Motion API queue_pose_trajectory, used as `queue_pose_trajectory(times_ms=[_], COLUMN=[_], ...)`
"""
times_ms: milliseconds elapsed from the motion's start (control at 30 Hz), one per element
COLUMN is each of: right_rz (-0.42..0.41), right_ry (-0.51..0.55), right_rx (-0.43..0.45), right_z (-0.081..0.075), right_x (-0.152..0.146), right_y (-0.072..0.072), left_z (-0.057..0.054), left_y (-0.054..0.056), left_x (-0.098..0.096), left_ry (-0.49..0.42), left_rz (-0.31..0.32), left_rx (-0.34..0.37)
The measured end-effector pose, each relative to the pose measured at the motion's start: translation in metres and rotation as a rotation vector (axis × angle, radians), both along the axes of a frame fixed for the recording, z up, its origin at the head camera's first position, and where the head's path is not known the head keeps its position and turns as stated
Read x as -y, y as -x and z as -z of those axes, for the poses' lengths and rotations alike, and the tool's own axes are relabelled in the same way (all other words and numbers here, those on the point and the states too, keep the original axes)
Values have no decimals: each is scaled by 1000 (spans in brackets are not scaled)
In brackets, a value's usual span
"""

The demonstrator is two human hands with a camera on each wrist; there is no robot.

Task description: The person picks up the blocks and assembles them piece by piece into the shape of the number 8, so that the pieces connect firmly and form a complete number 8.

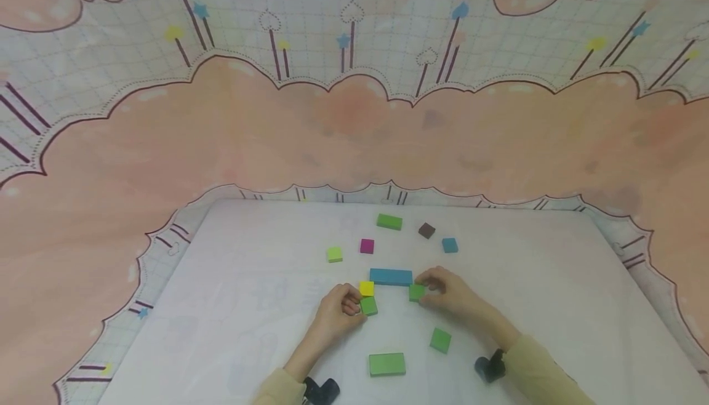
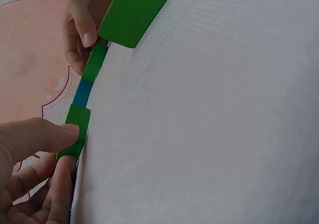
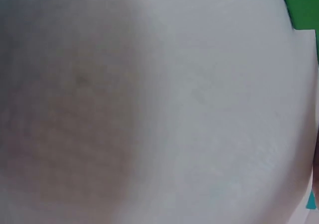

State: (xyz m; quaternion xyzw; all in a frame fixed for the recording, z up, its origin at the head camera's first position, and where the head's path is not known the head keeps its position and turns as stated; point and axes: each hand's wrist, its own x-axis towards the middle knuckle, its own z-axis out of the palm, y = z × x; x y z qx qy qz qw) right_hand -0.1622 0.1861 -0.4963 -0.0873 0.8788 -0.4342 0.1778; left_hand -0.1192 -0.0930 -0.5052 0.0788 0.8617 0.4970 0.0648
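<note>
My left hand (image 1: 339, 311) pinches a small green block (image 1: 368, 306) between thumb and fingers, right in front of a yellow block (image 1: 367, 288). The left wrist view shows that thumb lying across the face of the green block (image 2: 76, 127). To the right, my right hand (image 1: 456, 297) holds another small green block (image 1: 417, 293) by its right side, near the right end of a long blue block (image 1: 391, 277). The yellow block sits at the blue block's left end. In the right wrist view only a sliver of the hand appears, at the right edge.
Nearer the body lie a green rectangular block (image 1: 387, 364) and a green square block (image 1: 440, 340). Farther back are a lime block (image 1: 335, 254), a magenta block (image 1: 367, 246), a green block (image 1: 389, 221), a dark brown block (image 1: 426, 230) and a blue block (image 1: 450, 245). All lie on a white table (image 1: 221, 306).
</note>
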Motion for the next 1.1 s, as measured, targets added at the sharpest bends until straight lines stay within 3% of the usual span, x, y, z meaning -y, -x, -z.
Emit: queue_pose_trajectory(times_ms=[333, 667, 967, 1100], right_rz=[15, 41, -4, 43], right_ry=[-15, -59, -69, -130], right_rx=[-28, -67, -109, -103], right_z=[-11, -26, -33, -33], right_x=[-5, -7, -10, -8], right_y=[-8, -29, -46, -53], left_z=[1, 2, 3, 3], left_y=[1, 1, 2, 1], left_x=[-1, 0, 0, 0], left_ry=[12, 5, 3, 5], left_rz=[-9, -2, -5, -1], left_rx=[25, 25, 31, 22])
